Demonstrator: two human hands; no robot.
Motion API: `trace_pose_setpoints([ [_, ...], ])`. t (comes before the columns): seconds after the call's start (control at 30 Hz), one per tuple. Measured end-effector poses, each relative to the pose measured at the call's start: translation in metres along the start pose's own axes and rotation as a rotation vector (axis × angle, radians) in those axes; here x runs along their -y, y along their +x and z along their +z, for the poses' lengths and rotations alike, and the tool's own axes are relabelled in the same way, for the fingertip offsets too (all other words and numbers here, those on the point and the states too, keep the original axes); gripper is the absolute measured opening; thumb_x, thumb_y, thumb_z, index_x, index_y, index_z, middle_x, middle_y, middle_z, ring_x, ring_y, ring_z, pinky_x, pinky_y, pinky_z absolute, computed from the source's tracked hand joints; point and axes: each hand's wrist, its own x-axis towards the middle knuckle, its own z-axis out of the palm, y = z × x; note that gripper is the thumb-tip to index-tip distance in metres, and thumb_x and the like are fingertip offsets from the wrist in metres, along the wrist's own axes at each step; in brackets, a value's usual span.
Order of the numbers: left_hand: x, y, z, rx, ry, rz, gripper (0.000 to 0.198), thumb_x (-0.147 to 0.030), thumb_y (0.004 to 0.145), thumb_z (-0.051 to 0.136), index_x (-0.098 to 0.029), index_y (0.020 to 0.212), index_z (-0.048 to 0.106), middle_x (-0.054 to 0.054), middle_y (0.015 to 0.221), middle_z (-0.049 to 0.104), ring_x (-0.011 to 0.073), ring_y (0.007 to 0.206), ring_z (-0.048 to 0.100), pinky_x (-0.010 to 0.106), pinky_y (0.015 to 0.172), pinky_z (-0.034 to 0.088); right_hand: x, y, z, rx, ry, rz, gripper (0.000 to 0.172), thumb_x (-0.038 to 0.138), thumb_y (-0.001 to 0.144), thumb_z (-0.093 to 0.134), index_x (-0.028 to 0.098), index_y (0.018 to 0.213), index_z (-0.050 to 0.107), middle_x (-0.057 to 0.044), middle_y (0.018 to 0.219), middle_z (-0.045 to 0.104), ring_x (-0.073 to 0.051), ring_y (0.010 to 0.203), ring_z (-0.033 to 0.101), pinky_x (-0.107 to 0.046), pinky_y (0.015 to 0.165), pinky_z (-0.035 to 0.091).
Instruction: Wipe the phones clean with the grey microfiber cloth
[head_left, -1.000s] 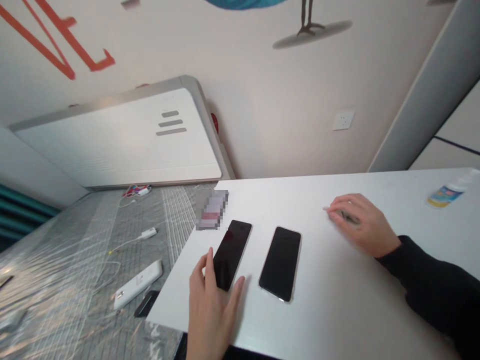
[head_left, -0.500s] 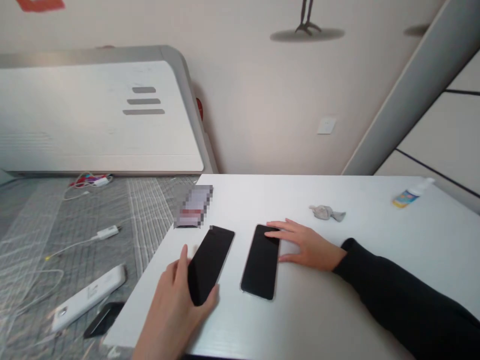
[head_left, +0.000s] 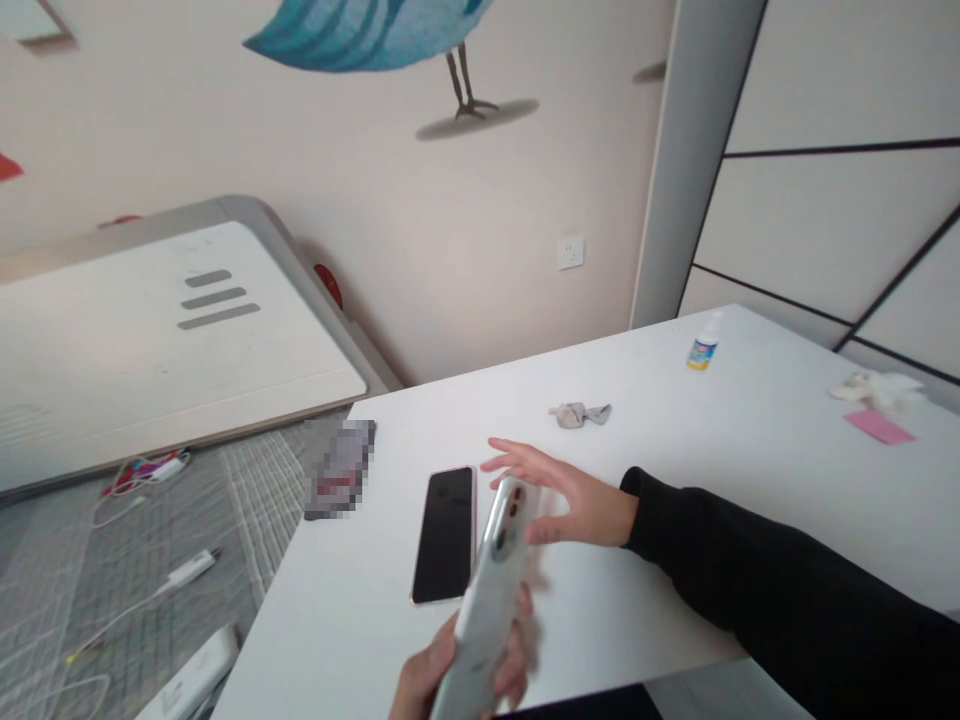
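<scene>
My left hand (head_left: 427, 668) grips a white phone (head_left: 486, 610), which is raised and tilted so that its back and camera lenses show. My right hand (head_left: 555, 492) is open, fingers spread, beside the top end of that phone. I cannot tell whether its thumb touches the phone's edge. A second phone (head_left: 444, 535), dark screen up, lies flat on the white table (head_left: 330, 620) to the left of my hands. Behind my right hand lies a crumpled grey cloth (head_left: 579, 414).
A small spray bottle (head_left: 702, 352) stands towards the back right. Crumpled tissue (head_left: 881, 390) and a pink slip (head_left: 879, 427) lie at the right. A blurred-out flat item (head_left: 341, 470) is at the left edge. Beyond is a bed with a white power strip (head_left: 191, 680) and a cable plug (head_left: 191, 570).
My left hand has lifted its phone and carried it right, turning its back into view. My right hand has come off the other phone. The view has swung right.
</scene>
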Motion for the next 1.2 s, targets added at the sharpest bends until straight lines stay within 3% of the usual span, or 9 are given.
trace_pose_setpoints([
  [0.07, 0.003, 0.017, 0.028, 0.037, -0.183, -0.089, 0.077, -0.077, 0.084, 0.048, -0.013, 0.115, 0.076, 0.017, 0.102, 0.074, 0.026, 0.074, 0.067, 0.045, 0.079, 0.055, 0.001, -0.003, -0.007, -0.042, -0.026, 0.07, 0.057, 0.059, 0.092, 0.071, 0.017, 0.129, 0.061, -0.008, 0.112, 0.071, -0.021, 0.098, 0.067, -0.033, 0.088, 0.053],
  [0.17, 0.007, 0.028, 0.04, -0.115, -0.108, -0.148, 0.079, -0.074, 0.084, 0.059, -0.014, 0.135, 0.063, 0.02, 0.132, 0.069, 0.033, 0.099, 0.073, 0.046, 0.094, 0.055, -0.005, -0.005, -0.019, -0.107, -0.098, 0.132, 0.04, 0.055, 0.095, 0.068, 0.016, 0.095, 0.066, -0.002, 0.088, 0.066, -0.018, 0.083, 0.062, -0.029, 0.076, 0.048],
  [0.27, 0.012, 0.025, 0.033, -0.342, 0.306, -0.025, 0.083, -0.061, 0.091, 0.065, -0.024, 0.158, 0.032, 0.017, 0.141, 0.063, 0.0331, 0.118, 0.068, 0.045, 0.097, 0.056, -0.016, -0.006, -0.026, -0.163, -0.175, 0.18, 0.035, 0.052, 0.095, 0.067, 0.016, 0.096, 0.065, -0.002, 0.09, 0.065, -0.019, 0.085, 0.061, -0.03, 0.079, 0.046],
  [0.33, 0.017, 0.021, 0.031, -0.383, 0.65, 0.091, 0.083, -0.053, 0.095, 0.063, -0.027, 0.162, 0.022, 0.017, 0.147, 0.055, 0.0338, 0.13, 0.061, 0.05, 0.103, 0.054, -0.022, -0.008, -0.027, -0.182, -0.241, 0.209, 0.032, 0.048, 0.096, 0.065, 0.017, 0.101, 0.064, -0.003, 0.094, 0.067, -0.021, 0.088, 0.062, -0.031, 0.08, 0.046],
  [0.47, 0.029, 0.021, 0.038, -0.413, 1.179, 0.299, 0.076, -0.04, 0.097, 0.063, -0.025, 0.161, 0.026, 0.017, 0.147, 0.048, 0.0342, 0.138, 0.052, 0.056, 0.111, 0.049, -0.028, -0.01, -0.028, -0.19, -0.434, 0.239, 0.029, 0.042, 0.096, 0.067, 0.018, 0.11, 0.065, -0.005, 0.097, 0.07, -0.023, 0.087, 0.063, -0.035, 0.08, 0.046],
  [0.63, 0.032, 0.023, 0.045, -0.479, 1.477, 0.463, 0.071, -0.035, 0.098, 0.062, -0.017, 0.159, 0.031, 0.017, 0.137, 0.055, 0.0325, 0.126, 0.053, 0.053, 0.102, 0.056, -0.032, -0.01, -0.034, -0.125, -0.656, 0.144, 0.027, 0.038, 0.089, 0.079, 0.018, 0.105, 0.073, -0.008, 0.103, 0.069, -0.028, 0.101, 0.062, -0.043, 0.095, 0.045],
  [0.87, 0.035, 0.018, 0.041, -0.512, 1.574, 0.516, 0.067, -0.043, 0.097, 0.067, -0.015, 0.153, 0.043, 0.013, 0.145, 0.056, 0.0338, 0.13, 0.044, 0.049, 0.107, 0.049, -0.034, -0.01, -0.041, -0.186, -0.811, 0.025, 0.027, 0.039, 0.092, 0.076, 0.02, 0.112, 0.075, -0.009, 0.115, 0.068, -0.026, 0.107, 0.064, -0.042, 0.099, 0.05],
  [1.07, 0.034, 0.016, 0.039, -0.518, 1.423, 0.484, 0.091, -0.058, 0.094, 0.067, -0.015, 0.162, 0.025, 0.017, 0.153, 0.047, 0.034, 0.135, 0.043, 0.049, 0.111, 0.046, -0.046, -0.013, -0.1, -0.514, -0.944, 0.059, 0.029, 0.039, 0.096, 0.063, 0.019, 0.115, 0.075, -0.014, 0.12, 0.065, -0.035, 0.116, 0.058, -0.055, 0.106, 0.045],
  [1.2, 0.029, 0.006, 0.037, -0.477, 1.287, 0.504, 0.072, -0.041, 0.102, 0.06, -0.017, 0.16, 0.026, 0.015, 0.151, 0.048, 0.0275, 0.137, 0.042, 0.043, 0.114, 0.044, -0.06, -0.017, -0.119, -0.517, -0.948, 0.134, 0.032, 0.038, 0.094, 0.062, 0.018, 0.115, 0.076, -0.016, 0.121, 0.066, -0.036, 0.116, 0.06, -0.056, 0.106, 0.044],
])
